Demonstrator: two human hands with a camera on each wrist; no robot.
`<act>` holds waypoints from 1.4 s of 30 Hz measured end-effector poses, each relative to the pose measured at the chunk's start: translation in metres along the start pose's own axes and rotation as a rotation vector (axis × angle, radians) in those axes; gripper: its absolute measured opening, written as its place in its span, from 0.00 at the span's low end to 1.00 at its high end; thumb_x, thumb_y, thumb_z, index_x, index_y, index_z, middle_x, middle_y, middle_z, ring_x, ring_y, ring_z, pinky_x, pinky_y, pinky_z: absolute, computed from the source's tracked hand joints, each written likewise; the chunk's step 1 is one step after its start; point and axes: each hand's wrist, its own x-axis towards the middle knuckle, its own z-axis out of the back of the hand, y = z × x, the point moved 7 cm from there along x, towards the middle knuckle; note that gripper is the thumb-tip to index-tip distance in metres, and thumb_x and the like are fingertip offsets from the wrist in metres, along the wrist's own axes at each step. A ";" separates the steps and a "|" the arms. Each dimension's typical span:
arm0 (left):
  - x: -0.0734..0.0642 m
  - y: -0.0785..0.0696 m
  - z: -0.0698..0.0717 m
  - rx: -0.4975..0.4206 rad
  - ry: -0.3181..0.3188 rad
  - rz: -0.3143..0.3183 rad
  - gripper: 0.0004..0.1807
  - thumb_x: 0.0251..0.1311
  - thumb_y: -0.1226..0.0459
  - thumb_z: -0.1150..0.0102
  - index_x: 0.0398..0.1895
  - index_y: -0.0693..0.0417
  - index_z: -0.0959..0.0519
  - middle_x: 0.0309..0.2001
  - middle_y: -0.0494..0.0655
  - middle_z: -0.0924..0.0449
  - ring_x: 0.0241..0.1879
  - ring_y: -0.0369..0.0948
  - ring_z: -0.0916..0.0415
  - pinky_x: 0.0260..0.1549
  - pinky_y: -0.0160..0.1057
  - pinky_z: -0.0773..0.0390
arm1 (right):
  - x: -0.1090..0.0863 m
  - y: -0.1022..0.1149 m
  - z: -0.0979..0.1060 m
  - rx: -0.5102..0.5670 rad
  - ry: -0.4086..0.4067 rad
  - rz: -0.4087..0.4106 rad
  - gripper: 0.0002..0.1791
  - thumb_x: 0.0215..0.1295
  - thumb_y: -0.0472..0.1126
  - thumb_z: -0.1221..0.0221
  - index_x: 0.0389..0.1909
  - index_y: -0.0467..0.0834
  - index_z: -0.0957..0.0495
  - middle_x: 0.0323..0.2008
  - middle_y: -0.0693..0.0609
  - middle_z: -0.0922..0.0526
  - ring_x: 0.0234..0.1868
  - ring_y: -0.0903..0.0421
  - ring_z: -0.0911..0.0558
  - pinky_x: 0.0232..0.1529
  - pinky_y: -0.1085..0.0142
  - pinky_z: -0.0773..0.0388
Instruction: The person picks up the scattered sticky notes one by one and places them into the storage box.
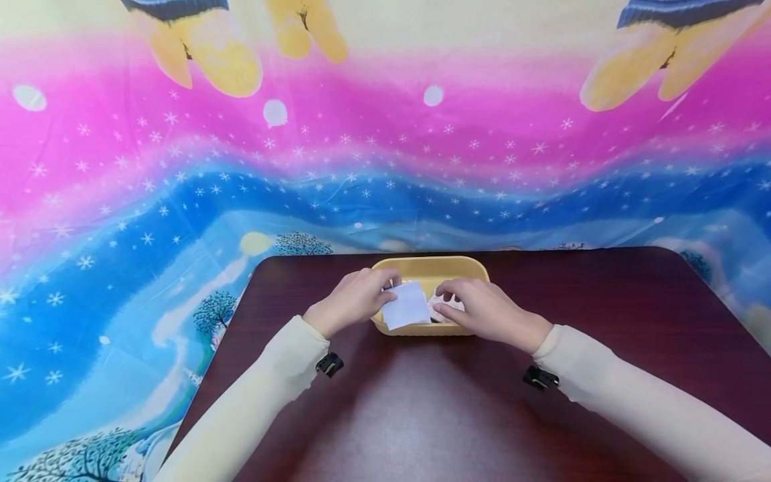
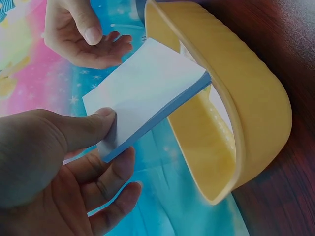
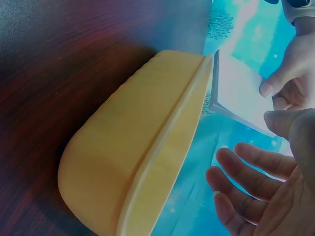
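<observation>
A yellow plastic bin [image 1: 446, 329] with rounded corners stands near the table's far edge. Above its left part, my left hand [image 1: 358, 301] pinches a square pad of white paper [image 1: 406, 306] between thumb and fingers. The left wrist view shows the pad's thick, bluish edge [image 2: 162, 115] and its blank top. My right hand [image 1: 488, 308] hovers over the bin's right part, fingers loosely bent, holding nothing. Beneath it inside the bin lies a pale, speckled flat item [image 1: 444, 309], partly hidden by the hand; its kind is unclear.
The dark reddish-brown table [image 1: 397, 415] has a glossy surface. Behind and to the left hangs a pink and blue cloth [image 1: 373, 147] with snowflakes and trees. A small black device [image 1: 330, 364] sits at the left wrist, and a similar black device [image 1: 541, 377] at the right.
</observation>
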 end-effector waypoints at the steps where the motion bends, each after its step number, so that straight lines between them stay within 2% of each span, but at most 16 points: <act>1: 0.001 0.001 0.000 -0.003 0.002 0.001 0.06 0.68 0.61 0.38 0.45 0.48 0.19 0.46 0.45 0.12 0.39 0.41 0.19 0.37 0.41 0.21 | 0.000 0.000 0.000 0.000 -0.001 0.000 0.12 0.68 0.48 0.36 0.45 0.44 0.15 0.36 0.54 0.12 0.34 0.61 0.17 0.36 0.62 0.19; 11: 0.008 0.006 -0.002 0.007 0.018 0.000 0.06 0.69 0.61 0.38 0.46 0.48 0.20 0.46 0.45 0.12 0.41 0.41 0.18 0.37 0.42 0.20 | 0.006 -0.007 -0.002 -0.014 -0.008 0.003 0.11 0.67 0.46 0.36 0.43 0.44 0.14 0.34 0.55 0.12 0.35 0.60 0.16 0.37 0.60 0.19; 19: 0.016 0.011 -0.004 0.015 0.035 0.016 0.06 0.69 0.60 0.39 0.46 0.47 0.20 0.46 0.44 0.13 0.41 0.41 0.18 0.37 0.42 0.21 | 0.013 -0.020 -0.007 0.002 0.030 -0.050 0.13 0.69 0.47 0.37 0.44 0.43 0.14 0.34 0.54 0.12 0.35 0.61 0.17 0.36 0.62 0.20; 28: 0.024 0.018 -0.007 -0.007 0.065 0.041 0.06 0.71 0.60 0.40 0.47 0.47 0.20 0.48 0.45 0.13 0.43 0.41 0.18 0.39 0.42 0.20 | 0.017 -0.028 -0.012 0.010 0.045 -0.069 0.13 0.69 0.48 0.38 0.44 0.43 0.14 0.35 0.53 0.12 0.36 0.60 0.17 0.36 0.62 0.20; 42: 0.033 0.020 -0.025 -0.013 0.113 0.077 0.08 0.70 0.60 0.40 0.48 0.49 0.20 0.49 0.45 0.15 0.45 0.42 0.20 0.43 0.44 0.20 | 0.021 -0.033 -0.019 0.015 0.067 -0.104 0.14 0.69 0.48 0.37 0.45 0.42 0.14 0.36 0.52 0.12 0.36 0.59 0.16 0.37 0.61 0.19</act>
